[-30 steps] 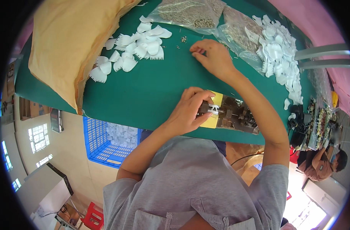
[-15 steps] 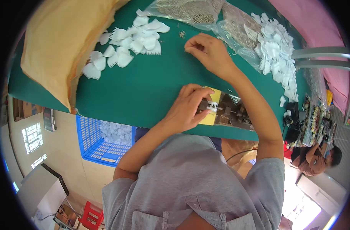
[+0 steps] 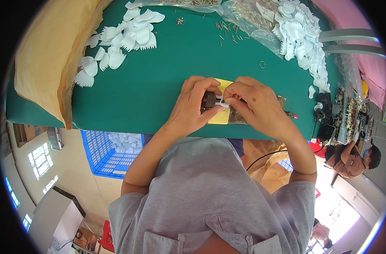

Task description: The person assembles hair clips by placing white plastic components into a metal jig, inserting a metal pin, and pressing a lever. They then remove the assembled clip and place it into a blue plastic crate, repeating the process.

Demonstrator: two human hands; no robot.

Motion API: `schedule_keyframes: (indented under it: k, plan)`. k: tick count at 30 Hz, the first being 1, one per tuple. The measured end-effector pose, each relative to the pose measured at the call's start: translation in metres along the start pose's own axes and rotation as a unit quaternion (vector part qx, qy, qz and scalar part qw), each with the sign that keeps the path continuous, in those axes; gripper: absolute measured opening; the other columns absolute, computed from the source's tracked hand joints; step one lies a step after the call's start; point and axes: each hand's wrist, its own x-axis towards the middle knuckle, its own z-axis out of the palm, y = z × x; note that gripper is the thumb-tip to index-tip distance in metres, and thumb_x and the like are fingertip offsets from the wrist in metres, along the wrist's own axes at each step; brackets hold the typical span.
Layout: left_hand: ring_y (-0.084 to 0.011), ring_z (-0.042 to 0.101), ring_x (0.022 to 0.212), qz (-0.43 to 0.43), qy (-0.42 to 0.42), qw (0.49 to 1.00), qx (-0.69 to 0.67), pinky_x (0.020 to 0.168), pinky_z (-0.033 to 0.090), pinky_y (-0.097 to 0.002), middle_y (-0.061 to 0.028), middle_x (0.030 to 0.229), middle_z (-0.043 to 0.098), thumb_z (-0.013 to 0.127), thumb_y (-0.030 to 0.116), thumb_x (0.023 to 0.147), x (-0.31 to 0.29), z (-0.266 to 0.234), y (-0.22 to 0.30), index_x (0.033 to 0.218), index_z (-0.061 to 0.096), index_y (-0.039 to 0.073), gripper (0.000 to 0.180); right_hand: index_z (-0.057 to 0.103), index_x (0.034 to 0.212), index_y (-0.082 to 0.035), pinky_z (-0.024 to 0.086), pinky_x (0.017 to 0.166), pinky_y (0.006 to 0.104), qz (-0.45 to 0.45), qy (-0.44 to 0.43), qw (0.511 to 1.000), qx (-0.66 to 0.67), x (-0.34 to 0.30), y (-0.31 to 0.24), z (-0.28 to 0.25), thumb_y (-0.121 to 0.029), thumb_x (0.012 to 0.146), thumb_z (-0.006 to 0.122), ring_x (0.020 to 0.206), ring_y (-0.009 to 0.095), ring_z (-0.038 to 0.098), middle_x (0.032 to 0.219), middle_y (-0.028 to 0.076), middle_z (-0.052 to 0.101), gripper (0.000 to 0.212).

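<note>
Two bare hands are at the near edge of a green work surface. The left hand is curled about a dark block, with thumb and forefinger closed on either side of a small white piece. That piece sits at the block's right end, over a yellow plate. The right hand has its fingertips drawn narrow at the white piece; whether they pinch a further part cannot be told.

Surface, left: a large tan sack, and beside it a loose group of toothed white parts. Surface, far side: a small cluster of metal bits, scattered pins and, nearer the right hand, one thin ring. Clear plastic bags lie along the far edge. Surface, right: a dense heap of similar white parts, next to curved grey bars and pink material.

Room, left: a blue crate below the table edge, with white contents; a pale cabinet; a red item, partly cut off by the grey shirt. Room, right: a co-worker in a brown top, beside a row of densely packed small items. Brown paper shows below the table.
</note>
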Motion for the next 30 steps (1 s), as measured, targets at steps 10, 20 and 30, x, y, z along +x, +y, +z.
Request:
schedule_keyframes:
  k: [10, 20, 30]
  plan:
    - [-0.0242, 0.066, 0.107, -0.006, 0.001, 1.0, -0.015, 0.091, 0.055, -0.0364, -0.0109, 0.115, 0.065, 0.086, 0.003, 0.081, -0.003, 0.0, -0.002, 0.133, 0.051, 0.006, 0.063, 0.068, 0.096, -0.006, 0.051, 0.074, 0.0444, 0.024, 0.072, 0.997, -0.029, -0.004, -0.005, 0.016, -0.011, 0.093, 0.069, 0.085, 0.031, 0.065, 0.088, 0.009, 0.066, 0.006]
    - [-0.0269, 0.062, 0.113, -0.012, 0.006, 1.0, 0.001, 0.095, 0.052, -0.0393, -0.0077, 0.111, 0.072, 0.087, 0.004, 0.079, 0.0, -0.002, 0.001, 0.134, 0.051, 0.008, 0.066, 0.076, 0.099, -0.003, 0.052, 0.076, 0.0317, 0.019, 0.191, 0.98, 0.044, -0.019, 0.004, 0.043, 0.003, 0.085, 0.078, 0.084, 0.02, 0.064, 0.092, 0.007, 0.07, 0.016]
    - [-0.0286, 0.061, 0.115, -0.012, 0.002, 1.0, -0.017, 0.097, 0.052, -0.0411, -0.0097, 0.117, 0.071, 0.086, 0.003, 0.078, -0.002, 0.0, 0.0, 0.138, 0.051, 0.008, 0.07, 0.076, 0.096, -0.003, 0.052, 0.073, 0.038, 0.007, 0.192, 0.98, 0.054, -0.011, 0.005, 0.032, -0.004, 0.086, 0.078, 0.083, 0.027, 0.064, 0.088, 0.008, 0.071, 0.01]
